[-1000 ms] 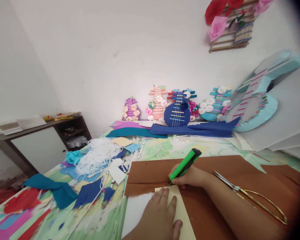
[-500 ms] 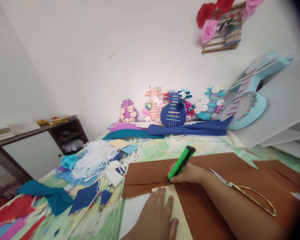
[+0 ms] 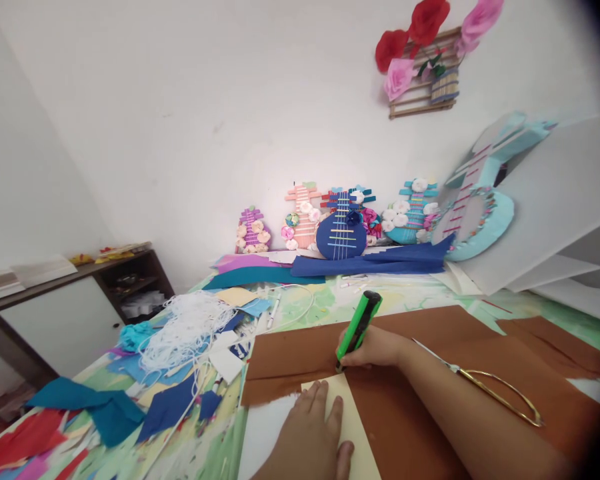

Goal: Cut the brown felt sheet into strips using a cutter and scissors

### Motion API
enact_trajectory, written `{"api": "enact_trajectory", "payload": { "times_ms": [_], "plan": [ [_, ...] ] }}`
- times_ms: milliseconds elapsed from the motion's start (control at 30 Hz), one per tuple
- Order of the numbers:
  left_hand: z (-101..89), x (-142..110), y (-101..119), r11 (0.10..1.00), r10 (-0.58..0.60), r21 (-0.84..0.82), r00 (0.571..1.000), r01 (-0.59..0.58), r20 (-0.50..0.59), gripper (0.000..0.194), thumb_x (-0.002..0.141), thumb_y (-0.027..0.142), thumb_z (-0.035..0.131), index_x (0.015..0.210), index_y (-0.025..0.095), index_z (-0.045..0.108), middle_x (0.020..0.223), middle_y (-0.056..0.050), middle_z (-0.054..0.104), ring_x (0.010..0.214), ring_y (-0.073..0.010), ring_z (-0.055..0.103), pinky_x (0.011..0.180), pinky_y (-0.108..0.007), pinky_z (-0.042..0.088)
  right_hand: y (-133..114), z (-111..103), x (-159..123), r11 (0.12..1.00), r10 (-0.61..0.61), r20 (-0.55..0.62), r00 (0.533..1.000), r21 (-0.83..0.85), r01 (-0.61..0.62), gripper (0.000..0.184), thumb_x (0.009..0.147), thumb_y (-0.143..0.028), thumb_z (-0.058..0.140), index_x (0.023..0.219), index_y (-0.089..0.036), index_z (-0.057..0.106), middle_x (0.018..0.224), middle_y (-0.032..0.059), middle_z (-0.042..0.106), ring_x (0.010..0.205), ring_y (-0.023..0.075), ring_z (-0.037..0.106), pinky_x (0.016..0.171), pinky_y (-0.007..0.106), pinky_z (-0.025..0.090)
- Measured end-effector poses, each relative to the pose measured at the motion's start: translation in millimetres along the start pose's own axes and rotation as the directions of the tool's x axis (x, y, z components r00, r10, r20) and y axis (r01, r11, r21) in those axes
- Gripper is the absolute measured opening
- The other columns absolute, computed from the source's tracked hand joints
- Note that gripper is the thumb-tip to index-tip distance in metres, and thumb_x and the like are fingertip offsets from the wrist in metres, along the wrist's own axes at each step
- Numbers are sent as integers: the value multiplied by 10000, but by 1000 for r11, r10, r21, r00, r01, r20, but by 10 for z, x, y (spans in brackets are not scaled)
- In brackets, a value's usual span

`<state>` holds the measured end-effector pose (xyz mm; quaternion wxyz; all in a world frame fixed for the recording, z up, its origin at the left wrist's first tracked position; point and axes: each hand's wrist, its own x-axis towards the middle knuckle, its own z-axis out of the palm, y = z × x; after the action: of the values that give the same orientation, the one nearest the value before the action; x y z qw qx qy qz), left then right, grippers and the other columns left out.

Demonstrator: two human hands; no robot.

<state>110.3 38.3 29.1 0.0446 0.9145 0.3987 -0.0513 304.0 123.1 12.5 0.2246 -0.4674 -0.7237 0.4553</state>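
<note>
My right hand (image 3: 375,349) is closed around a green utility knife (image 3: 357,325), whose tip touches a brown paper sheet (image 3: 430,400) at the top edge of a cream card (image 3: 353,417). My left hand (image 3: 307,437) lies flat with fingers stretched out, pressing the cream card down onto the brown sheet. A white sheet (image 3: 263,427) shows under the brown one at its left edge.
Gold-handled scissors (image 3: 485,387) lie on the brown sheet right of my arm. Blue, red and teal paper scraps (image 3: 105,410) and a tangle of white string (image 3: 187,323) cover the table's left. Paper guitar crafts (image 3: 340,227) and white boards (image 3: 540,213) stand at the back.
The view has shifted slightly; the knife stands a little more upright and its tip stays at the card's top edge. My left hand keeps pressing the card.
</note>
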Motion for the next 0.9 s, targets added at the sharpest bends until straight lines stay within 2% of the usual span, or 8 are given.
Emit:
{"api": "enact_trajectory", "payload": {
  "times_ms": [167, 433, 667, 900],
  "plan": [
    [36, 15, -21, 1000, 0, 5, 1000, 0, -9, 502, 827, 393, 387, 1216, 78, 407, 1264, -215, 308, 1155, -329, 280, 919, -445, 274, 6, -34, -18, 1000, -9, 9, 1000, -5, 9, 179, 608, -273, 607, 749, -165, 584, 476, -56, 482, 416, 63, 410, 367, 159, 304],
    [32, -10, -24, 1000, 3, -8, 1000, -3, 18, 501, 831, 383, 379, 1230, 80, 385, 1275, -217, 286, 1165, -327, 258, 919, -452, 264, -15, -13, -26, 996, 4, -20, 1000, 87, -2, 106, 607, -230, 589, 687, -164, 567, 443, -69, 471, 392, 61, 394, 381, 173, 299],
    [48, -22, -34, 999, 1, -34, 1000, -2, -6, 503, 828, 388, 379, 1235, 93, 381, 1280, -206, 288, 1167, -323, 257, 924, -448, 260, 0, -23, -22, 995, -3, -4, 1000, 96, 4, 113, 611, -229, 586, 699, -165, 555, 440, -72, 467, 385, 60, 392, 372, 169, 280],
    [67, 15, -69, 999, 18, -41, 1000, -19, -26, 509, 823, 400, 388, 1229, 94, 390, 1278, -196, 299, 1166, -326, 260, 925, -453, 260, 31, -57, -49, 988, -2, -47, 999, 156, 10, 71, 618, -198, 552, 671, -151, 548, 413, -71, 458, 366, 56, 389, 365, 166, 262]
  ]
}}
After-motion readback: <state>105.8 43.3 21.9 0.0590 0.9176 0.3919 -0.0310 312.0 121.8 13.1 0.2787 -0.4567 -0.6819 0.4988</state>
